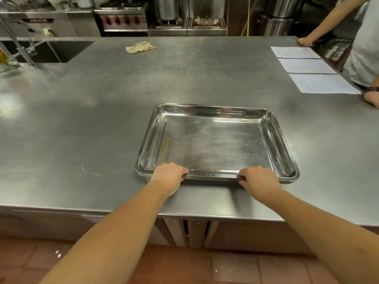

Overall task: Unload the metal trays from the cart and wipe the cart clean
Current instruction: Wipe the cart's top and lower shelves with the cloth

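Observation:
A stack of several shallow metal trays (217, 140) lies flat on the steel worktable (102, 119), a little right of centre near the front edge. My left hand (168, 175) grips the stack's near rim at its left part, fingers curled under the edge. My right hand (259, 179) grips the same near rim further right. A crumpled beige cloth (140, 47) lies far back on the table. No cart is in view.
A sink (51, 51) with a faucet (22, 44) sits at the back left. Three white paper sheets (307, 66) lie along the right edge, where another person (361, 48) stands with hands on the table. Stoves and pots line the back wall.

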Tool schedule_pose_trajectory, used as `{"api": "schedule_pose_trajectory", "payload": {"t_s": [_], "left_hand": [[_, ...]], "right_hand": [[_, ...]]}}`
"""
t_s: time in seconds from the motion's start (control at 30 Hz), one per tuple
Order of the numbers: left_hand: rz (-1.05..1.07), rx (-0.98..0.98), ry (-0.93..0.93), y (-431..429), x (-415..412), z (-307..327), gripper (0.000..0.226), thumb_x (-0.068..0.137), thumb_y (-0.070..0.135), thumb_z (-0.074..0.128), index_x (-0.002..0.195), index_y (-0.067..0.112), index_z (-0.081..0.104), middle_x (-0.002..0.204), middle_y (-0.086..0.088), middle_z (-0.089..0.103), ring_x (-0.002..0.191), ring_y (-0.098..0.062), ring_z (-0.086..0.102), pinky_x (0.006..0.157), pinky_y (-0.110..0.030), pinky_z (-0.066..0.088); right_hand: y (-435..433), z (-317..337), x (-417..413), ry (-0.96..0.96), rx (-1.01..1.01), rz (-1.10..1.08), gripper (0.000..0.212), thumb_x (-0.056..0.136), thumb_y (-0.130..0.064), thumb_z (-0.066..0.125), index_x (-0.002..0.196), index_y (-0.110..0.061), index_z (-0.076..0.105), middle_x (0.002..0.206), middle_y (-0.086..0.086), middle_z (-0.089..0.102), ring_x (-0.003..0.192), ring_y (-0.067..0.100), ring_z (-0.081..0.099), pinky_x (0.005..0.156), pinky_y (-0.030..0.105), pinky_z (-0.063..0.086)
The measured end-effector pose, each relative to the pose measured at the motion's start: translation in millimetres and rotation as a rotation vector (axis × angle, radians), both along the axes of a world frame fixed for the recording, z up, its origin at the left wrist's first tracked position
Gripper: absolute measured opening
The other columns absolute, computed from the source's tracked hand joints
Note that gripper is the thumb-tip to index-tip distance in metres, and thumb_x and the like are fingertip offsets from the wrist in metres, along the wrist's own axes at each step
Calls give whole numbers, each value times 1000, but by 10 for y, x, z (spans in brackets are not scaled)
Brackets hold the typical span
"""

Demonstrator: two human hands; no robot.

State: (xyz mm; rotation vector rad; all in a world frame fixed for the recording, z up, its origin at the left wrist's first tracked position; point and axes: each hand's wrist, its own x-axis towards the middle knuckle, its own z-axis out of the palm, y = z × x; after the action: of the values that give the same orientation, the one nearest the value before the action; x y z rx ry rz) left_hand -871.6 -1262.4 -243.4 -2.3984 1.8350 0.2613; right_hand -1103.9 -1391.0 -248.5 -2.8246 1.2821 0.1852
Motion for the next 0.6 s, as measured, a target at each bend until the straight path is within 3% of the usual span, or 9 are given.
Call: {"api": "schedule_pose_trajectory", "payload": {"t_s": [0.17, 0.3, 0.5, 0.6], "left_hand": [[44, -30, 15, 34, 18, -21, 24, 92, 6, 44, 101, 21, 61, 96, -3, 66, 85, -28, 60, 64, -29, 42], [43, -24, -10, 54, -63, -33, 24, 90, 6, 45, 99, 22, 60, 95, -3, 65, 86, -30, 60, 63, -29, 37], [62, -31, 14, 98, -165, -28, 20, 92, 11, 46, 96, 23, 60, 95, -4, 66, 89, -31, 61, 67, -32, 44], [116, -70, 168, 156, -143, -55, 27, 93, 20, 50, 117, 29, 60, 117, -1, 64, 106, -26, 59, 81, -32, 48]], "right_hand": [[66, 68, 0, 76, 53, 57, 18, 86, -32, 61, 102, -23, 60, 103, 0, 64, 95, 26, 62, 66, 28, 40], [-19, 96, -274, 141, 30, -41, 22, 87, -13, 52, 106, -22, 60, 106, 1, 64, 95, 26, 63, 67, 29, 42], [-56, 120, -339, 161, 60, -79, 25, 87, -9, 51, 103, -23, 63, 103, 4, 66, 94, 28, 63, 68, 29, 44], [-15, 150, -290, 160, 88, -68, 25, 83, -10, 52, 104, -20, 58, 105, 4, 64, 97, 28, 61, 71, 29, 44]]}}
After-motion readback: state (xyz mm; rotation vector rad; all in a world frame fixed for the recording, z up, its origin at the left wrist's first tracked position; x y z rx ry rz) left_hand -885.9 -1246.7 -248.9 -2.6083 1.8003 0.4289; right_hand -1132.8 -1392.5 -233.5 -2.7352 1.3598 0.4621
